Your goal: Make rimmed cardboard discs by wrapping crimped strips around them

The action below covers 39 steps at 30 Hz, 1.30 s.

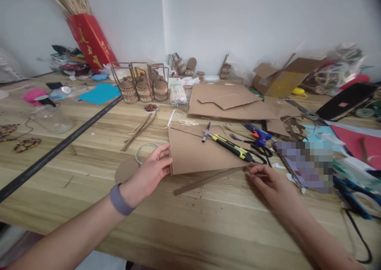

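A cardboard sheet point(193, 153) lies on the wooden table in front of me. My left hand point(153, 166) grips its left edge, with the thumb and fingers closed at the side. At the sheet's right near corner, the fingertips of my right hand point(266, 180) are pinched together on the cardboard. A black-and-yellow utility knife point(230, 147) and a dark pen point(206, 132) rest on top of the sheet. A narrow cardboard strip point(193, 186) lies just below the near edge. Beside my left wrist are a cardboard disc point(126, 170) and a metal ring point(143, 147).
A blue glue gun point(258, 135) and a pixelated rectangular item point(306, 164) lie to the right. Behind stand small lidded striped baskets point(145, 89) in frames, larger cardboard pieces point(208, 107) and an open box point(281, 79). A glass jar point(55, 119) is at left.
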### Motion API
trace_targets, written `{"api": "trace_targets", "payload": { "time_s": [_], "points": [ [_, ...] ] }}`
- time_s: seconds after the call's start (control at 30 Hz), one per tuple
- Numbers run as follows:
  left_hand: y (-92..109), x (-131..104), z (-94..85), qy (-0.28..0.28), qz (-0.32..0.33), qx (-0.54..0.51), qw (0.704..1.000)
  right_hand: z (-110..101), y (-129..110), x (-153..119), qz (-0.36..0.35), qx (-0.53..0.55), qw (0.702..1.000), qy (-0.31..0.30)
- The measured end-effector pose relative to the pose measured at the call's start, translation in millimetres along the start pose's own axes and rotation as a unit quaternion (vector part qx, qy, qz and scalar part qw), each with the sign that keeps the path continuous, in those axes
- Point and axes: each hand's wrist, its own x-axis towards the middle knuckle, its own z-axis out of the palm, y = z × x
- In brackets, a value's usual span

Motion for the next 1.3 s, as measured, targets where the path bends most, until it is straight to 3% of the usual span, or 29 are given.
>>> {"api": "trace_targets", "payload": {
  "time_s": [0.1,0.17,0.3,0.47,0.7,0.77,0.83,0.9,0.93,1.0,1.07,1.13,1.17,1.23,1.3],
  "points": [
    [-1.3,3.8,-1.7,-0.013,0.016,0.023,1.000,-2.0,-9.9,-5.4,-0.044,-0.085,0.995,0.018],
    [-3.3,7.0,-5.1,-0.024,0.023,0.047,0.998,-0.8,-19.5,-8.1,-0.126,-0.179,0.975,0.033],
    [-9.2,16.2,-12.3,-0.046,0.050,0.118,0.991,14.9,-39.6,-5.7,-0.294,-0.234,0.926,-0.042],
    [-16.2,27.5,-19.7,-0.043,0.072,0.154,0.985,33.5,-58.7,6.8,-0.321,-0.270,0.902,-0.102],
    [-15.7,33.0,-34.6,-0.054,0.074,0.231,0.969,25.1,-80.0,-0.5,-0.407,-0.262,0.865,-0.134],
    [-13.4,33.2,-35.1,-0.064,0.074,0.260,0.961,20.4,-88.5,-7.4,-0.415,-0.219,0.870,-0.152],
    [-10.6,32.8,-33.9,-0.071,0.076,0.297,0.949,11.8,-98.8,-12.5,-0.353,-0.115,0.913,-0.168],
    [-7.3,30.5,-32.3,-0.072,0.080,0.340,0.934,-0.4,-109.7,-13.2,-0.217,0.061,0.959,-0.171],
    [-5.4,28.1,-31.4,-0.069,0.083,0.363,0.926,-6.9,-114.6,-11.6,-0.138,0.160,0.964,-0.159],
    [-1.6,19.6,-29.0,-0.058,0.100,0.405,0.907,-17.1,-122.4,-5.8,0.001,0.365,0.923,-0.120],
    [1.7,6.1,-24.4,-0.037,0.150,0.448,0.881,-20.4,-126.2,1.0,0.101,0.516,0.844,-0.102],
    [3.0,-10.7,-15.9,-0.010,0.267,0.532,0.804,-15.6,-126.2,6.2,0.162,0.592,0.781,-0.115],
    [2.4,-19.4,-10.0,-0.035,0.284,0.538,0.793,-10.9,-125.3,7.8,0.179,0.610,0.761,-0.126],
    [-2.4,-34.4,4.6,-0.156,0.205,0.484,0.837,0.5,-122.8,9.1,0.187,0.629,0.741,-0.138],
    [-11.8,-43.8,20.2,-0.322,0.019,0.356,0.877,11.1,-120.7,9.0,0.178,0.628,0.744,-0.140]
  ]
}}
